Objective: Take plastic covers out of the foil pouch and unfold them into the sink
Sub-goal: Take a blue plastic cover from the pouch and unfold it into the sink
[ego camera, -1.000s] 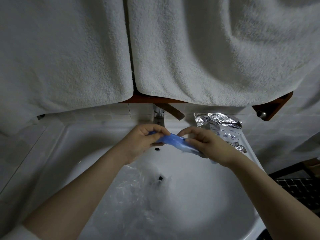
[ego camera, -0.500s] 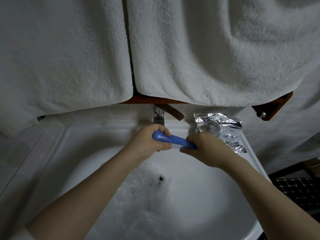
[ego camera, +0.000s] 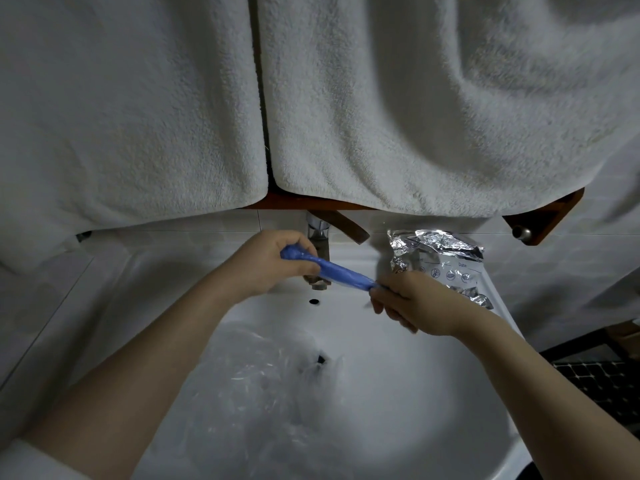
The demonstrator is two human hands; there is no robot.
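Faucet (ego camera: 320,252): spout partly hidden behind the blue cover (ego camera: 332,270).
Cover ends: enclosed by both hands.
Pouch (ego camera: 438,261) print: too small to be read.

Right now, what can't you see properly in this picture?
- The ends of the blue cover: wrapped inside the left hand and right hand.
- The writing on the foil pouch: too small to read.
- The clear covers in the sink: see-through and blurry, so I can't count them.
- The tap: partly behind the cover.

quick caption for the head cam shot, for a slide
Both hands, left hand and right hand, stretch a rolled blue plastic cover above the sink, foil pouch beside the tap.
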